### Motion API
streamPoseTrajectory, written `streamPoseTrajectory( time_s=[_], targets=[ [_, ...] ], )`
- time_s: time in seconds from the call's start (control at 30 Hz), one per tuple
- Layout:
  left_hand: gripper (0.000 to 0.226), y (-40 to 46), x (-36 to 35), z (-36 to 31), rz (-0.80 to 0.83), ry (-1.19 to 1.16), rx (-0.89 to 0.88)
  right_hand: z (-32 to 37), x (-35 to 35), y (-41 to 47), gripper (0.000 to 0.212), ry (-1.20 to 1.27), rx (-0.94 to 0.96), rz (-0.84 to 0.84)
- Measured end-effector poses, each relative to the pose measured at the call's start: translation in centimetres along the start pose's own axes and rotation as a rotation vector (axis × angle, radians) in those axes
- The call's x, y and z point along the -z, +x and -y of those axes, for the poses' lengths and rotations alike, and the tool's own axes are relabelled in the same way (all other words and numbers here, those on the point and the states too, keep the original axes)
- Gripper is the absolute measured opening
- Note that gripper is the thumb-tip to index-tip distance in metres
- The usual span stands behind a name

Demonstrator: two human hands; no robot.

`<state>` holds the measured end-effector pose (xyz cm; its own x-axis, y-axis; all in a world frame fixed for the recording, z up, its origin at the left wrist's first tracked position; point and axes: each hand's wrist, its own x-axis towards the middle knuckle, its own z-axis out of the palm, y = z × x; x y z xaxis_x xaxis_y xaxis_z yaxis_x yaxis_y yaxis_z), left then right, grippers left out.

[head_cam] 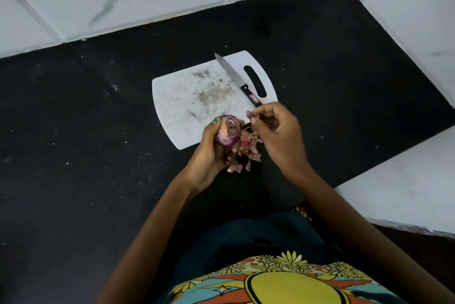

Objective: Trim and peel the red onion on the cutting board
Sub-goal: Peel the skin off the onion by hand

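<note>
My left hand (209,153) cups the half-peeled round red onion (227,132) above the dry pink skin scraps (248,148), so peelings drop together. My right hand (275,126) pinches a small skin flake (249,113) (steel black-handled knife (236,77) parked on the white plastic cutting board (187,97)).

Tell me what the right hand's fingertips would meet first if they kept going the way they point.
Probably the peeled red onion held in the left hand. The right hand points left toward it, pinching a small purple skin scrap; depth is unclear.

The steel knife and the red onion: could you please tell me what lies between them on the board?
In the head view, only bare, stained white plastic cutting board separates the black-handled steel knife from the red onion.
</note>
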<state>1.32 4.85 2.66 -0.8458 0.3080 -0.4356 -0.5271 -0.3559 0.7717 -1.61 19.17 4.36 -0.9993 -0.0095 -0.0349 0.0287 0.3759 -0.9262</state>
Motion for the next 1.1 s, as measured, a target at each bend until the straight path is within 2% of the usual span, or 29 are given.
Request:
streamPoseTrajectory(
  time_s=[0.1,0.23,0.43,0.57,0.7,0.83,1.1],
  targets=[
    [0.06,0.1,0.2,-0.2,0.0,-0.009,-0.001,-0.8,0.5,0.2,0.017,-0.168,-0.006,0.052],
    [0.062,0.0,0.1,-0.3,-0.061,0.064,-0.011,-0.9,0.6,0.1,0.021,-0.254,-0.006,0.13],
    [0.055,0.2,0.1,0.2,-0.168,0.195,-0.06,1.8,0.8,-0.4,0.016,-0.085,0.154,0.068],
    [0.059,0.1,0.1,0.1,-0.11,0.223,-0.103,2.4,0.5,-0.6,0.015,-0.098,0.272,0.109],
    [0.048,-0.1,-0.2,-0.1,-0.128,0.281,-0.196,2.2,0.2,-0.7,0.017,-0.12,0.335,0.064],
    [0.027,-0.4,-1.1,-0.7,-0.13,0.293,-0.292,2.4,-0.2,-0.8,0.016,-0.122,0.346,0.029],
    [0.024,-0.5,-1.4,-0.9,-0.153,0.318,-0.315,2.4,-0.2,-0.5,0.013,-0.12,0.302,0.043]
  ],
)
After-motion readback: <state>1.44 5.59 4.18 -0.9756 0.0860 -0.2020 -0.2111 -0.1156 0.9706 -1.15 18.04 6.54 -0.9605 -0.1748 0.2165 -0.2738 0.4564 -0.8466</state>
